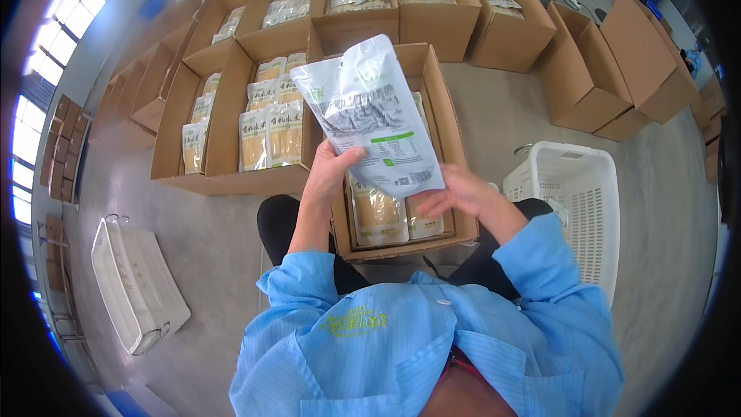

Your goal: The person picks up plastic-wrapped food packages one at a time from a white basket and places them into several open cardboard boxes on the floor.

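My left hand (331, 171) grips the lower left edge of a white printed plastic food pouch (376, 121), thumb on its face. The pouch is held tilted, its back with a green-headed table towards me. My right hand (457, 192) is blurred beside the pouch's lower right corner; its fingers are partly behind it, and whether they grip it cannot be told. Below both hands stands an open cardboard box (454, 127) between my knees. Inside it lie clear-fronted pouches of pale yellow food (379, 217), partly hidden by the held pouch and my hands.
More open cardboard boxes (260, 182) with pouches stand to the left and ahead. A white perforated plastic basket (605, 202) is at my right, with something clear inside. Another white basket (136, 286) rests on the floor at left. Open boxes (584, 92) stand at the far right.
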Available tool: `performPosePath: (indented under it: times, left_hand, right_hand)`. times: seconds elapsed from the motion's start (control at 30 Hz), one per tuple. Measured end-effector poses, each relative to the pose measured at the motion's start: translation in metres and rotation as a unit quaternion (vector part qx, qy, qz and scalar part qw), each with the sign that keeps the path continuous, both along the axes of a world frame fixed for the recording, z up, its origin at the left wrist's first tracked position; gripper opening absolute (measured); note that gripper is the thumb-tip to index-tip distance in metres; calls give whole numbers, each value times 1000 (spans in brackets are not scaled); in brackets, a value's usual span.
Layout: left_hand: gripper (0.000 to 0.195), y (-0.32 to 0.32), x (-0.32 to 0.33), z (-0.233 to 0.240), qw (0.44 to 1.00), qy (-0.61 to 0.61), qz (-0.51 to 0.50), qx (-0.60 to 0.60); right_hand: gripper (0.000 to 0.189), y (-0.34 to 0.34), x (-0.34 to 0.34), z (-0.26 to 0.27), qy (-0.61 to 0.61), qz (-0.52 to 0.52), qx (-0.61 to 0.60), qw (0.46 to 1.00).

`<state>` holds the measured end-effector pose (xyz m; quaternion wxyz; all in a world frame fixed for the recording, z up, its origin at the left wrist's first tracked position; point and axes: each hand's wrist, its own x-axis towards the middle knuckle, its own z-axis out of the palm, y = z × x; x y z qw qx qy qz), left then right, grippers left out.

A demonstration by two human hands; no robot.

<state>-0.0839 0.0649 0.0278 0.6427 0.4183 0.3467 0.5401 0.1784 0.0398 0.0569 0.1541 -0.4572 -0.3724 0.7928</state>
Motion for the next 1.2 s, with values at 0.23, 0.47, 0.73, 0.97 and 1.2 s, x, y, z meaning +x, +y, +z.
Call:
performPosePath:
  times: [0.23, 0.47, 0.73, 0.97, 1.2]
  left_hand:
    - [31, -7, 5, 11, 997, 69, -9, -42]
    - [34, -11, 29, -1, 988, 120, -79, -63]
    - [35, -9, 39, 0, 988, 103, -107, -39]
    - [24, 14, 47, 20, 999, -29, 26, 16]
    - [23, 8, 44, 44, 993, 10, 92, 67]
  right_hand:
    - [52, 63, -1, 22, 197, -206, 189, 940]
    - [44, 64, -7, 5, 219, -244, 200, 923]
    - [47, 69, 10, 18, 333, -204, 150, 909]
    - [47, 68, 0, 17, 336, -176, 121, 917]
    - [34, 60, -7, 17, -15, -216, 427, 878]
